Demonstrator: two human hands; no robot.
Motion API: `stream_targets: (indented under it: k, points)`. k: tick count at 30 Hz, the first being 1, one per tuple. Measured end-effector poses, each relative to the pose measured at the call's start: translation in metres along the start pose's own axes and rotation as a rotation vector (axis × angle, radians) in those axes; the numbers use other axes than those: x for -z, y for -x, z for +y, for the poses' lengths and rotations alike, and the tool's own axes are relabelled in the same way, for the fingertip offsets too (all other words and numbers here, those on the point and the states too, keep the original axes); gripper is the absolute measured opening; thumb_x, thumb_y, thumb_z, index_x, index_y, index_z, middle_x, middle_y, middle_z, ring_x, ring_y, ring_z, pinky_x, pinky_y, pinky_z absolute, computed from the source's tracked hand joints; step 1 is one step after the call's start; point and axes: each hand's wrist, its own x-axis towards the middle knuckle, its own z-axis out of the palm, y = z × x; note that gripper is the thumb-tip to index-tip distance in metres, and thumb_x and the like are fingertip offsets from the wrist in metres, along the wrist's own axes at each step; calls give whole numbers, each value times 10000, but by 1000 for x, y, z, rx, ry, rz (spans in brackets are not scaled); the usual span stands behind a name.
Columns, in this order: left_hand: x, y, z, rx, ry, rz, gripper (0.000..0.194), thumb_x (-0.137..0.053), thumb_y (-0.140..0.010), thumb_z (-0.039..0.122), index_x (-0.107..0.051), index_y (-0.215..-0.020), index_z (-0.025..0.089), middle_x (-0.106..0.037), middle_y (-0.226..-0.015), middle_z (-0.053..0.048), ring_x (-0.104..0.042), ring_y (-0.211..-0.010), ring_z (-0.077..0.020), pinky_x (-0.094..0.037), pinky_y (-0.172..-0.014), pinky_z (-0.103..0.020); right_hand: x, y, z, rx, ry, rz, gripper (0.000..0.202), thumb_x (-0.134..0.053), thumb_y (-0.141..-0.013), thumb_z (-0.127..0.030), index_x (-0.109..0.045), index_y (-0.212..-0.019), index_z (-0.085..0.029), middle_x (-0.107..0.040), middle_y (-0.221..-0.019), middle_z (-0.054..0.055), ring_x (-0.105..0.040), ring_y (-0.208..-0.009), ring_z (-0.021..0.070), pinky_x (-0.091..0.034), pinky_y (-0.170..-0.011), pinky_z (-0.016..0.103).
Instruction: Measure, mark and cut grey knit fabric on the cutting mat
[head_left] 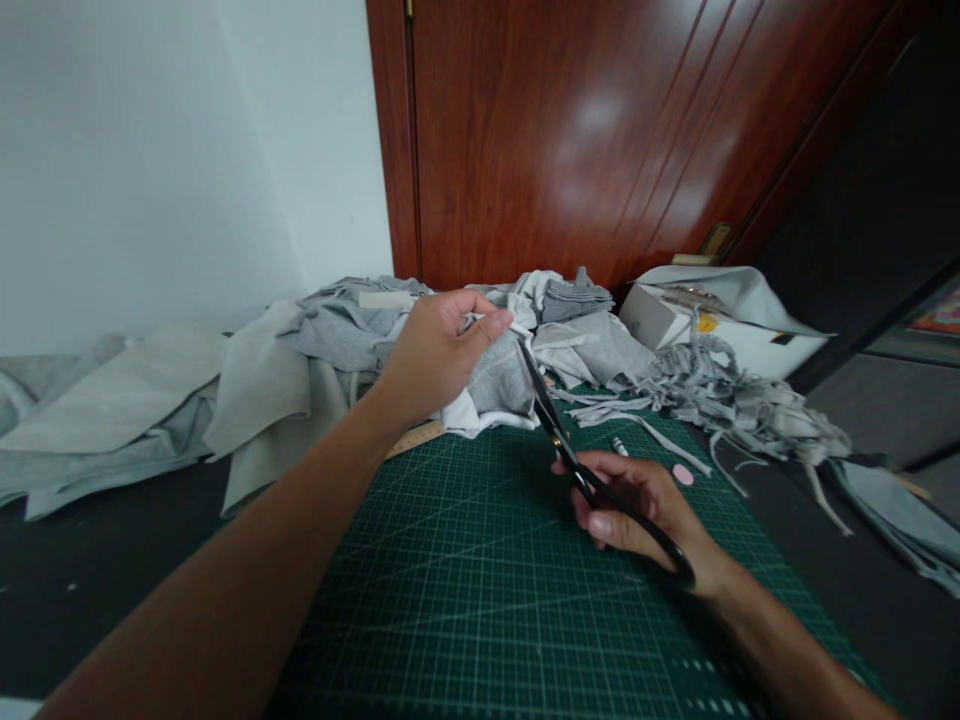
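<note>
Near the middle of the head view, my left hand pinches the upper edge of a grey and white piece of fabric. The piece hangs just above the far part of a green cutting mat. My right hand is closed around the handles of long black scissors. Their blades point up and away, with the tips at the right edge of the fabric, near my left fingertips. Whether the blades touch the cloth is hard to tell.
Pale fabric pieces lie to the left, grey cloth at the back. Knotted grey strips lie right, before a white box. A pink disc and a wooden ruler are on the mat. A brown door stands behind.
</note>
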Motion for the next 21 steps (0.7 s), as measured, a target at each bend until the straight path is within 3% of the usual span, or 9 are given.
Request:
stream_targets:
  k: [5,11,21]
  points:
    - [0,0,2,19,-61,22,332,-639,-931,471,-670,-742,199,-485,-541,31,-380,-510,-144,-252,-529,-298,-2,0,-1,7,-13,0,508,-864,-790,-477,-734,-1180,-180,-621,-733,-3,-508,-563,113,-418,-493,229]
    - [-1,1,2,3,-57,27,355,-622,-944,477,-661,-730,197,-495,-548,29,-421,-535,-150,-280,-547,-302,-5,-1,-1,8,-27,2,481,-875,-789,-442,-731,-1169,-183,-615,-735,-7,-505,-565,106,-404,-502,225]
    - [-14,1,-6,85,153,31,420,-578,-954,540,-559,-676,225,-496,-607,5,-438,-581,-167,-306,-549,-301,-4,0,4,0,-36,10,480,-878,-792,-408,-706,-1178,-180,-616,-770,-4,-524,-599,112,-428,-534,231]
